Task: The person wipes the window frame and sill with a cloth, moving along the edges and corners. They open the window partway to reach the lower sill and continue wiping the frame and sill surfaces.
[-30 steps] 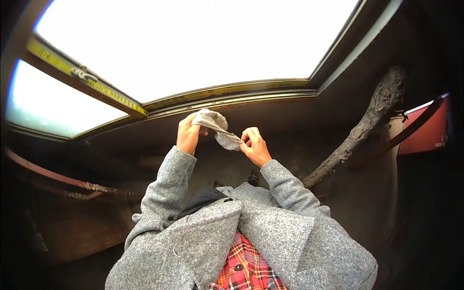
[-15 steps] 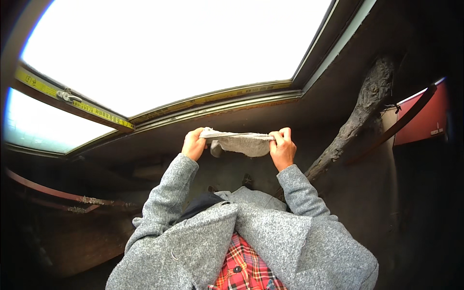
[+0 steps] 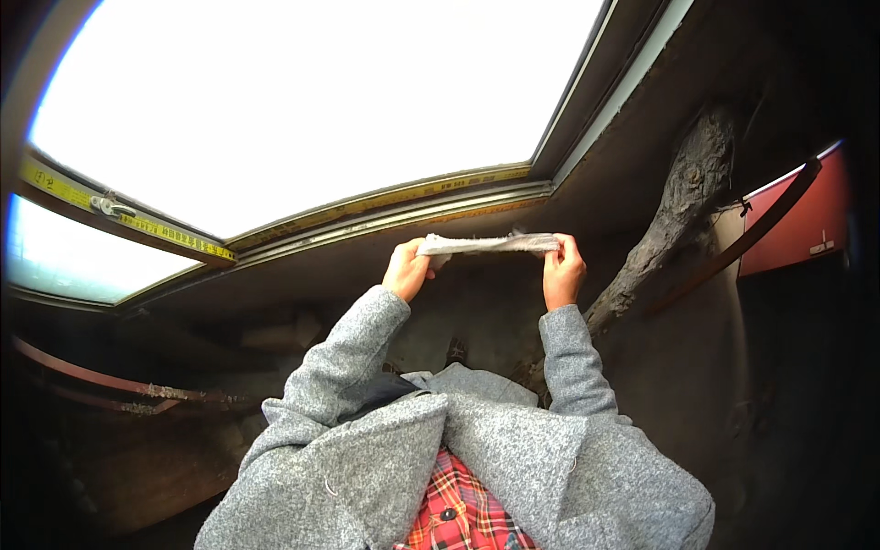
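Observation:
A greyish-white cloth (image 3: 490, 245) is stretched sideways between my two hands, held up in front of me at about the height of the window's lower frame. My left hand (image 3: 406, 269) pinches its left end, where a short bit of fabric hangs down by the fingers. My right hand (image 3: 563, 272) grips the right end, with the thumb side toward the cloth. The cloth looks like a narrow folded band, a little blurred, and its far side is hidden. Both hands are apart from the window frame.
Beyond my hands is a bright window with a metal frame (image 3: 385, 203) and a latch (image 3: 112, 207) at the left. A rough tree branch (image 3: 662, 225) slants up on the right, beside a curved dark strip (image 3: 770, 220) and a red panel (image 3: 793, 220). A reddish curved bar (image 3: 101, 367) lies left.
Both hands have moved right and slightly, the right one upward, with the cloth. Its hanging flap no longer shows below; the cloth now appears as a narrow band.

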Demonstrator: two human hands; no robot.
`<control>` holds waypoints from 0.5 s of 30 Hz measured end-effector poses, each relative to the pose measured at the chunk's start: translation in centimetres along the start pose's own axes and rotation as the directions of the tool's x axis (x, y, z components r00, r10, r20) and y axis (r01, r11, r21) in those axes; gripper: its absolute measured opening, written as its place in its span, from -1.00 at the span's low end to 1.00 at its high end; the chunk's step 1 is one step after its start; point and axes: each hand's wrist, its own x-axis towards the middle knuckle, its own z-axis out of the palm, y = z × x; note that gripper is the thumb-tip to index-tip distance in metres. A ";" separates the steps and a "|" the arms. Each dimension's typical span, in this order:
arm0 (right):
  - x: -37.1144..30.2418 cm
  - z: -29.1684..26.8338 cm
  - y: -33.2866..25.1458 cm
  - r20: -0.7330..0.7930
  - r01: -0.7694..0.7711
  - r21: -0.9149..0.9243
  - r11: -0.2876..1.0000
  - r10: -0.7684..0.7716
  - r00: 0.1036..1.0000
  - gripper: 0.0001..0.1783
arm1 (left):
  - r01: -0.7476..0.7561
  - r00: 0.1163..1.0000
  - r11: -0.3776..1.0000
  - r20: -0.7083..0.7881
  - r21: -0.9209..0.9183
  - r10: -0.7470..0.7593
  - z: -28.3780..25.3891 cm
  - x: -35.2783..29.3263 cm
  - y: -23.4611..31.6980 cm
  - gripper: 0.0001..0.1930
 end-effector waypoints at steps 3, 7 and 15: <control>0.6 0.9 0.4 -0.055 -0.016 0.244 0.970 0.030 0.998 -0.85 | -0.024 0.999 0.996 -0.036 -0.088 0.021 1.1 1.0 -0.9 -0.74; 1.5 3.2 1.4 -0.006 -0.079 0.391 0.917 0.088 0.996 -0.79 | -0.020 0.997 1.000 -0.080 -0.012 0.019 1.6 3.2 -4.7 -0.75; 2.9 7.5 1.5 -0.061 0.129 0.052 0.990 -0.126 0.990 -0.65 | -0.258 0.870 0.854 -0.276 0.452 0.409 2.1 5.2 -7.4 -0.78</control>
